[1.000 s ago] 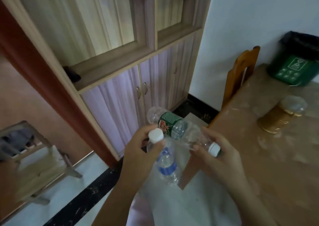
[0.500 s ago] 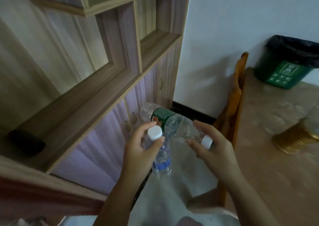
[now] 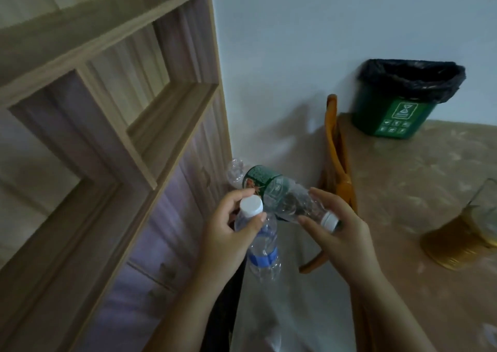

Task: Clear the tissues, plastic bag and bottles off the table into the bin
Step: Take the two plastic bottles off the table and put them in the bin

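Note:
My left hand (image 3: 228, 233) grips a clear bottle with a blue label (image 3: 265, 249) near its white cap, the bottle hanging upright. A clear bottle with a green label (image 3: 271, 187) lies sideways in my right hand (image 3: 338, 233), held at its capped neck, its base pointing up and left. Both bottles are over the floor, left of the table (image 3: 419, 179). The green bin (image 3: 398, 104) with a black liner stands on the table's far corner against the wall, beyond and to the right of my hands.
A wooden chair (image 3: 336, 163) stands at the table's left edge, just behind my right hand. A glass on a gold base (image 3: 468, 233) sits at the table's right. Wooden shelves and cabinets (image 3: 129, 142) fill the left side.
The view has swung right and up, bringing the bin closer to the centre and the cabinet further left. Both hands keep the same hold on their bottles.

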`<act>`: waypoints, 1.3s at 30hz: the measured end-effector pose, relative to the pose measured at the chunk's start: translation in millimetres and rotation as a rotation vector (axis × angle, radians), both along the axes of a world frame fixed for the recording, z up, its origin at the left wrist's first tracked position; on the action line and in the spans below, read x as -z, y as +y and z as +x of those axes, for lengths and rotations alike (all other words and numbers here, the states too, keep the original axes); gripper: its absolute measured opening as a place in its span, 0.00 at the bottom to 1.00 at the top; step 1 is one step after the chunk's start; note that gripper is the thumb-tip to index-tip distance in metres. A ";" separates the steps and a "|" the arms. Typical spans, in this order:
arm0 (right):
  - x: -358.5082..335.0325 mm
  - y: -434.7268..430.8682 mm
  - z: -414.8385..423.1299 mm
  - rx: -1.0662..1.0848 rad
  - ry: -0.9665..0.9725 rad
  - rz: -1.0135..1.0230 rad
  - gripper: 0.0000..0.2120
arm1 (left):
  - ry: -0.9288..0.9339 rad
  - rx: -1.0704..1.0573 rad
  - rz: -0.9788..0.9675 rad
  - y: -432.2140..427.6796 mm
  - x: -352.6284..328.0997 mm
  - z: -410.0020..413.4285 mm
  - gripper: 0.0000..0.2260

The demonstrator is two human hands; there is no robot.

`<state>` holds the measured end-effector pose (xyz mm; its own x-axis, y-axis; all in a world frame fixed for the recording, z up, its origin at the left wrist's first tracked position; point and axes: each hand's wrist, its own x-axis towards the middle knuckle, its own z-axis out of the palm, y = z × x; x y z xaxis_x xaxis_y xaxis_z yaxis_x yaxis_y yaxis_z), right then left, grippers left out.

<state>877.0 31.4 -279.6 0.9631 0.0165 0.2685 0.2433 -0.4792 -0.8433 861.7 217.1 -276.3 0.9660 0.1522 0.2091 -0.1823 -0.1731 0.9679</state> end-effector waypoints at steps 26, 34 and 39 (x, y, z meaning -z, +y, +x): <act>-32.9 -27.2 284.1 0.568 -0.036 0.047 0.22 | -0.094 0.466 -0.052 -31.8 -36.0 395.1 0.14; -41.6 -45.8 347.2 0.728 -0.100 -0.002 0.22 | -0.110 0.578 -0.097 -59.8 -42.9 481.7 0.14; -43.8 -71.5 391.2 0.768 -0.120 0.035 0.21 | -0.119 0.607 -0.080 -84.9 -42.8 526.5 0.14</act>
<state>1268.2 -40.2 -235.8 0.6659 -0.6539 0.3592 -0.0555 -0.5236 -0.8502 1388.2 132.2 -233.5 0.8559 -0.3967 0.3318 -0.3332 0.0675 0.9404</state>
